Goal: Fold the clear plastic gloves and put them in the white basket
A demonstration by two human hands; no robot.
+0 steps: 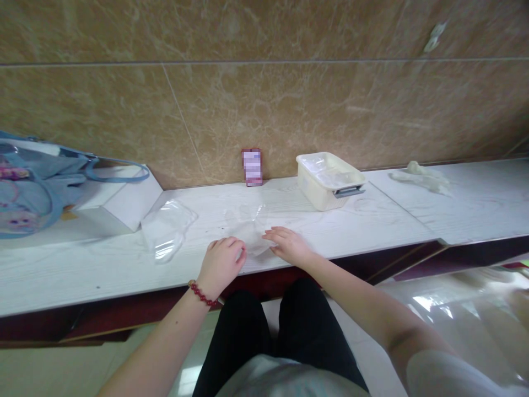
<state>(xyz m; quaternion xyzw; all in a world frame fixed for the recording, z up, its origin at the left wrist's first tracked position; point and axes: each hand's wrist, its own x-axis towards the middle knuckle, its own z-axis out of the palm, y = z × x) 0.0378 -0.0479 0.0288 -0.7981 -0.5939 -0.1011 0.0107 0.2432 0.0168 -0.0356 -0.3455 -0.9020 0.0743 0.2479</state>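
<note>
Clear bag [252, 229] in the middle of the frame, lying flat on the white shelf [372, 220]. Right hand [289, 245] open and flat on its right edge, fingers spread. Left hand [223, 262] curled on its near left corner; hard to tell if pinching. Looks like smoothing or opening the bag; thin and slippery, so calls for soft, slow fingers. Second clear bag [167, 229] just left, beside a white box [119, 204]. Tub [328, 179] to the upper right. Small red card [252, 166] by the wall, face blurred, no words to read.
</note>
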